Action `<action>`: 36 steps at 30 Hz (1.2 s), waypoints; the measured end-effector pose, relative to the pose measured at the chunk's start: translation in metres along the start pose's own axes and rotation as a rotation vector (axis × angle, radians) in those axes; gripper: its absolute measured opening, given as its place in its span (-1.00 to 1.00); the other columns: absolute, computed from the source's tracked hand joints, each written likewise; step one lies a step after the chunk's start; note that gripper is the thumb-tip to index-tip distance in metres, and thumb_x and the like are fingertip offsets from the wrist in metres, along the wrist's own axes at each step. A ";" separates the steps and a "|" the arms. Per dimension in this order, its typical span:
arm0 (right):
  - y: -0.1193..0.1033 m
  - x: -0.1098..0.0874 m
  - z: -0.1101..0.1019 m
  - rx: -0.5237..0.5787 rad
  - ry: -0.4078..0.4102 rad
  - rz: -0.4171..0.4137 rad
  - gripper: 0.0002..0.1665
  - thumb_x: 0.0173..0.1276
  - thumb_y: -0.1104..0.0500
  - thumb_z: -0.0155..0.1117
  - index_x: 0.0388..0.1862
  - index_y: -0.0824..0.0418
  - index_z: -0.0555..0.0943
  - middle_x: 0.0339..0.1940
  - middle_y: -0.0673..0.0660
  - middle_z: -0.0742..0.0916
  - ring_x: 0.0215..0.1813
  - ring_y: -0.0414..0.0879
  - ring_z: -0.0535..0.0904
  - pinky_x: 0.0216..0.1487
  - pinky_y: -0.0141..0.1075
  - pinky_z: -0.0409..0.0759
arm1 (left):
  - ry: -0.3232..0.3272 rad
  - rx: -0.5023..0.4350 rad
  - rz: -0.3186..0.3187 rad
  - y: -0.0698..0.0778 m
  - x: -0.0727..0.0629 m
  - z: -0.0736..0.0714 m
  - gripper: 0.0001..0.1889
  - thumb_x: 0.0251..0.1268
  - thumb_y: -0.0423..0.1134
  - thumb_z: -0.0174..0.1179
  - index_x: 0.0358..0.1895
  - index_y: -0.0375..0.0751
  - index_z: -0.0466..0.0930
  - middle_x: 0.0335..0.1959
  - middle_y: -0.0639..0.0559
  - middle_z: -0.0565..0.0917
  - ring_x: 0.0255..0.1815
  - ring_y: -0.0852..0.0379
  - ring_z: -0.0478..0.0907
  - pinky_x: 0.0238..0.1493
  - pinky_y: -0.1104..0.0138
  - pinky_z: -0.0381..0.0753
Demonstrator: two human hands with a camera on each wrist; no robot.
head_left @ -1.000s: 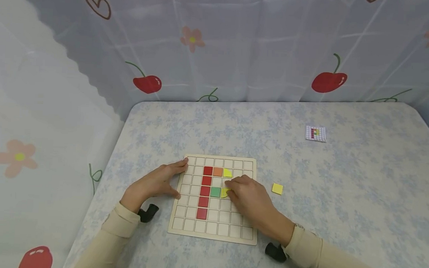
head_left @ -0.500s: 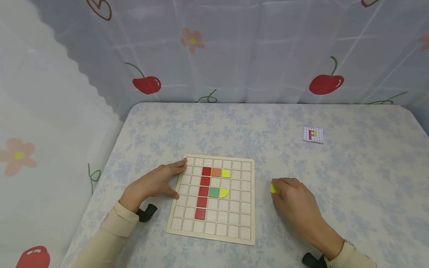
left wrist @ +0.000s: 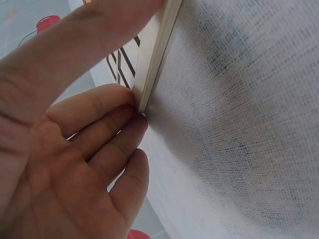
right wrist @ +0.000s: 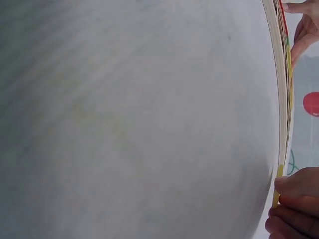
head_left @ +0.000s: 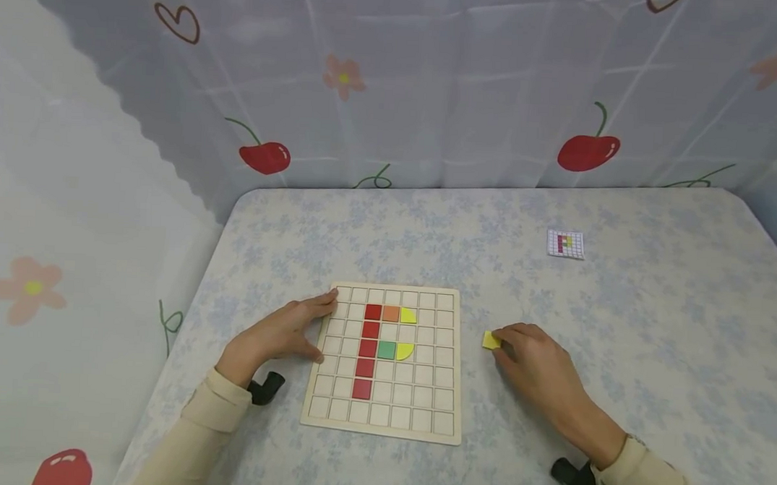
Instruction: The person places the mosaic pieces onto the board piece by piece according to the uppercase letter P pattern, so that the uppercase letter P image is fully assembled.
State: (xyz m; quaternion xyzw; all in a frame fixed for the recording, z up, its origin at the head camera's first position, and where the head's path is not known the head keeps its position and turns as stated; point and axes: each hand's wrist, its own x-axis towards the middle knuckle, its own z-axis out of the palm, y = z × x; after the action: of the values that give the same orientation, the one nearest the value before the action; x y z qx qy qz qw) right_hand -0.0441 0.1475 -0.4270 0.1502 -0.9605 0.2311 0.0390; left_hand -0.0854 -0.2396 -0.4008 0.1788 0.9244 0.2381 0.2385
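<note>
A wooden grid board [head_left: 446, 404] lies flat on the table. Set in its cells are a column of red square tiles [head_left: 367, 349], an orange square [head_left: 391, 313], a green square [head_left: 387, 350] and two yellow quarter-round tiles [head_left: 405, 352]. My left hand [head_left: 279, 333] rests against the board's left side, thumb and fingertips touching its edge with the fingers fairly straight. To the right of the board, my right hand [head_left: 542, 368] pinches a yellow square tile [head_left: 490, 340] between thumb and fingers. The right wrist view shows that tile [right wrist: 278, 186] edge-on.
A small pattern card [head_left: 566, 244] with a printed coloured grid lies at the back right of the table. The flowered tablecloth [head_left: 493, 240] runs back to a curtain [head_left: 466, 94] printed with cherries. A black wrist-camera mount [head_left: 573, 478] sits below the right forearm.
My right hand has left the lower yellow quarter-round tile on the board, moved right and taken hold of the yellow square, which has shifted slightly left. The left hand stays put.
</note>
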 end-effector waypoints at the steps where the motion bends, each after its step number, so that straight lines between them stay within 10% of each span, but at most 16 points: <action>1: -0.002 0.001 0.001 0.009 0.000 -0.012 -0.69 0.14 0.34 0.49 -0.10 0.33 0.73 -0.11 0.20 0.74 -0.05 0.11 0.65 -0.17 -0.01 0.67 | 0.001 0.001 -0.004 0.000 0.000 0.000 0.00 -0.06 -0.31 0.55 0.49 -0.39 0.16 0.58 -0.14 0.02 0.55 -0.17 -0.02 0.37 0.01 0.32; 21: -0.060 0.038 0.029 0.143 -0.136 -0.170 -0.76 0.24 0.30 0.43 -0.09 0.24 0.75 -0.08 0.08 0.74 0.06 -0.02 0.61 0.02 -0.15 0.63 | 0.001 -0.013 -0.005 0.012 -0.003 0.004 0.01 -0.05 -0.30 0.55 0.50 -0.35 0.16 0.58 -0.11 0.02 0.55 -0.17 0.00 0.36 0.01 0.34; 36: -0.066 0.042 0.030 0.114 -0.093 -0.305 -0.86 0.27 0.31 0.40 -0.20 0.22 0.81 -0.25 0.05 0.70 -0.16 -0.08 0.59 -0.23 -0.30 0.65 | -0.002 0.001 0.023 0.015 -0.001 0.004 0.02 -0.09 -0.30 0.56 0.48 -0.39 0.16 0.58 -0.14 0.01 0.56 -0.14 -0.01 0.38 0.04 0.32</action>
State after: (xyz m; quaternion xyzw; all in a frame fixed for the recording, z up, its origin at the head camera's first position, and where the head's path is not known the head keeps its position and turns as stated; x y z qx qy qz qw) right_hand -0.0641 0.0667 -0.4191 0.3067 -0.9126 0.2696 0.0204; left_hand -0.0792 -0.2264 -0.3956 0.1897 0.9221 0.2402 0.2366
